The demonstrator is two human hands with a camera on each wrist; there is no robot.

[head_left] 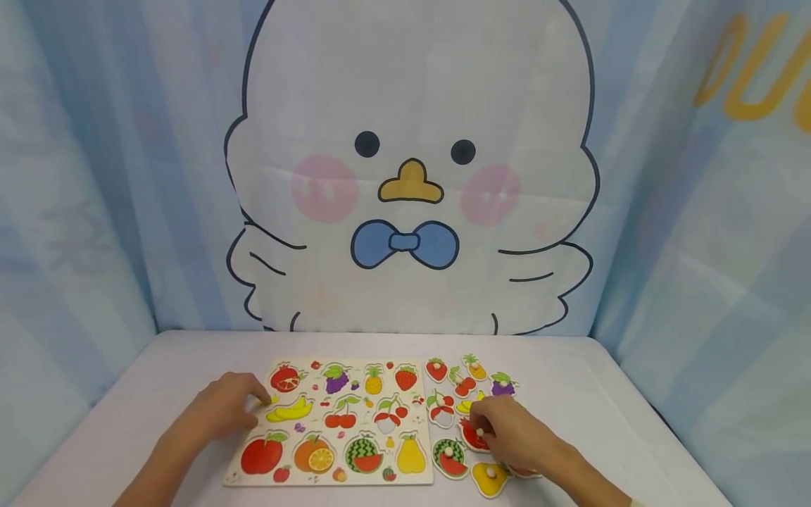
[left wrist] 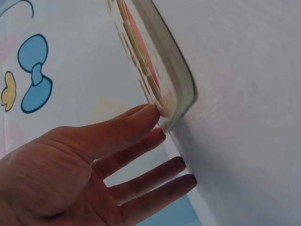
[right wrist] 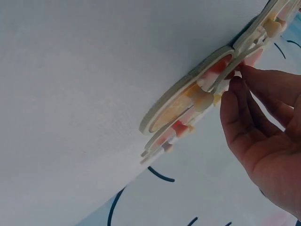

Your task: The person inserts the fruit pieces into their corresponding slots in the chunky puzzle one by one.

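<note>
Left hand (head_left: 222, 407) at the puzzle board (head_left: 367, 481), right hand (head_left: 516, 431) on the pomegranate piece (head_left: 469, 438)

On my far left, the left hand touches the board's left edge; I see its grip apart, fingers extended, thumb at the rim. The puzzle board lies flat on the desk (head_left: 608, 436), fruit pictured in its cut-outs. Just past its right edge I find the strawberry piece (head_left: 436, 369), with the watermelon piece (head_left: 448, 465) nearer the person. Next is the pomegranate piece, among the loose pieces; the right hand's grip is together there, thumb and fingertips pinching it. The banana piece (head_left: 464, 407) lies just beyond, partly hidden, the pear piece (head_left: 488, 484) on the near side. Farther right, I have the grape piece (head_left: 503, 386) past the hand and a mostly hidden piece (head_left: 524, 472) beneath the wrist.
</note>
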